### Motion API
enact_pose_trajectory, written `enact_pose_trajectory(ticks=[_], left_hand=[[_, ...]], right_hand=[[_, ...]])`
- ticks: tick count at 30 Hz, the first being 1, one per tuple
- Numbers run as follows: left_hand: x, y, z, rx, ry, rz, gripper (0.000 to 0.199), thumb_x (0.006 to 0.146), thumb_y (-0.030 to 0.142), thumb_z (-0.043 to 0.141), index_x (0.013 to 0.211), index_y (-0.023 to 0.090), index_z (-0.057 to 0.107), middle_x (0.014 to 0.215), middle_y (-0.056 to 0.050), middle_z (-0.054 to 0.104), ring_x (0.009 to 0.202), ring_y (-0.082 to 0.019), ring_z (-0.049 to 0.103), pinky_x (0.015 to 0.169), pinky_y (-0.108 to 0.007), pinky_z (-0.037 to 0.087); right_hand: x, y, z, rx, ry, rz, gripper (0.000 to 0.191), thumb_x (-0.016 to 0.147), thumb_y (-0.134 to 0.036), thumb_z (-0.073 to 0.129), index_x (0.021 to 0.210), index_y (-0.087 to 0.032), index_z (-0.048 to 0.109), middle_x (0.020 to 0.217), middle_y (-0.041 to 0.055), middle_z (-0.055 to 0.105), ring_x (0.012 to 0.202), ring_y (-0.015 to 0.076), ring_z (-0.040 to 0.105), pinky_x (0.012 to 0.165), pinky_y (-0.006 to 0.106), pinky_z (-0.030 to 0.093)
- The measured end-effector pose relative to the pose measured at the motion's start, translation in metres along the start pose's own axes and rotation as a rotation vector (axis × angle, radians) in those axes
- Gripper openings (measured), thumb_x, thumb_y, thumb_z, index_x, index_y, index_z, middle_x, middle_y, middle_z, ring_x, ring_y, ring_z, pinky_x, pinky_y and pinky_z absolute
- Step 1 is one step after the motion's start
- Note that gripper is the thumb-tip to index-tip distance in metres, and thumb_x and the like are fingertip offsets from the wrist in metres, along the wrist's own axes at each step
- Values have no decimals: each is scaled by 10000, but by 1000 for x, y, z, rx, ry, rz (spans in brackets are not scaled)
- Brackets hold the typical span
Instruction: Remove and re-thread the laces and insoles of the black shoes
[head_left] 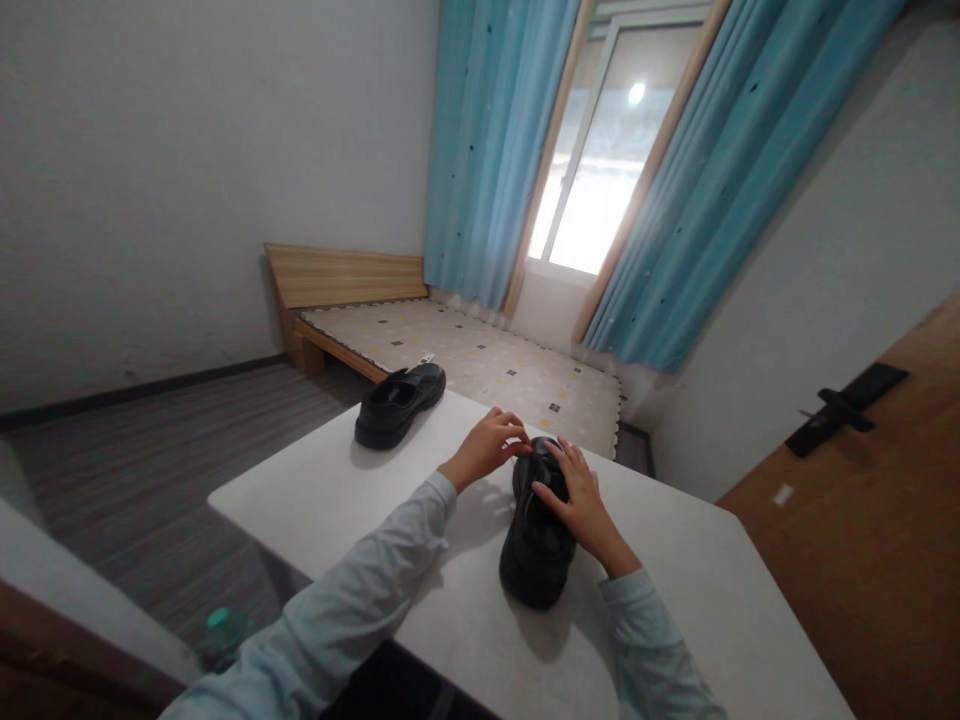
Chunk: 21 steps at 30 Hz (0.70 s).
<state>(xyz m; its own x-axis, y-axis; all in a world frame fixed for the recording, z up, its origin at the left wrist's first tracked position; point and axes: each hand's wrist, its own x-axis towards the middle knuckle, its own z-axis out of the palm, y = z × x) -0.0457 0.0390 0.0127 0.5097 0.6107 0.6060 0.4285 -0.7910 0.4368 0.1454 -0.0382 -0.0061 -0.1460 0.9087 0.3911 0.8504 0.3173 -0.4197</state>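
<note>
1. Left hand [491,445], fingers bent and close together, meets the upper of a black shoe [536,575] at its left side — whether it pinches anything, I cannot tell.
2. Right hand [585,500] lies over the same shoe, thumb and fingers partly spread; how firmly it grips is unclear.
3. That shoe stands on a white table [300,505], heel nearest; its mate [397,408] sits near the far-left edge.
4. Beyond, a patterned mattress [480,345] bears a small white label [427,358] — too small to read.
5. Lower left: a teal-capped bottle [219,620], contents indistinct.
</note>
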Motion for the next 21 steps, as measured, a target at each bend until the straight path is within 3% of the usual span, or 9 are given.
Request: enact_pose_trajectory(ticks=[2,5,7,10,13,16,21], left_hand=[[1,-6,3,-30,102,-156,129,831,273,556,786,181,635,881,-61,620,865,-187,525,861,-330,394],[3,-14,8,-90,152,-476,132,850,216,486,792,172,596,796,-49,612,779,-175,547,785,-314,424],[3,-16,9,-123,168,-559,119,834,166,471,864,172,587,832,-46,624,776,-168,558,771,-305,430],[2,-10,5,-114,135,-365,192,801,174,527,982,194,587,976,-39,640,860,-166,561,823,-301,414],[0,-2,1,-115,-30,-164,150,783,296,608,913,229,637,915,-10,672,860,-170,564,830,-291,395],[-3,1,0,-98,-134,-123,126,714,312,698,814,242,669,823,0,689,828,-177,564,833,-297,371],[-2,2,1,-95,-124,-163,54,744,270,652,779,231,665,808,-7,691,828,-180,556,846,-310,365]], right_hand=[[0,1,1,14,-28,16,575,820,-516,494,1341,-316,357,1439,95,358,1351,351,240,1003,669,195],[1,4,2,33,55,-5,575,788,-523,533,1283,-253,419,1318,129,476,1260,330,390,1000,596,283],[1,4,2,34,128,-27,579,747,-539,578,1215,-217,466,1229,138,524,1184,318,460,982,546,335],[1,3,0,57,137,-13,594,726,-566,594,1178,-203,465,1184,132,542,1144,314,485,975,529,348],[1,1,-3,134,76,21,560,775,-555,548,1194,-203,433,1189,117,541,1132,286,500,972,491,372],[1,-1,-4,138,119,-3,502,771,-532,566,1135,-197,479,1150,115,541,1107,274,507,966,463,390],[2,-4,-6,71,174,-3,416,751,-558,579,929,-182,579,1084,129,552,1058,288,520,942,458,405]])
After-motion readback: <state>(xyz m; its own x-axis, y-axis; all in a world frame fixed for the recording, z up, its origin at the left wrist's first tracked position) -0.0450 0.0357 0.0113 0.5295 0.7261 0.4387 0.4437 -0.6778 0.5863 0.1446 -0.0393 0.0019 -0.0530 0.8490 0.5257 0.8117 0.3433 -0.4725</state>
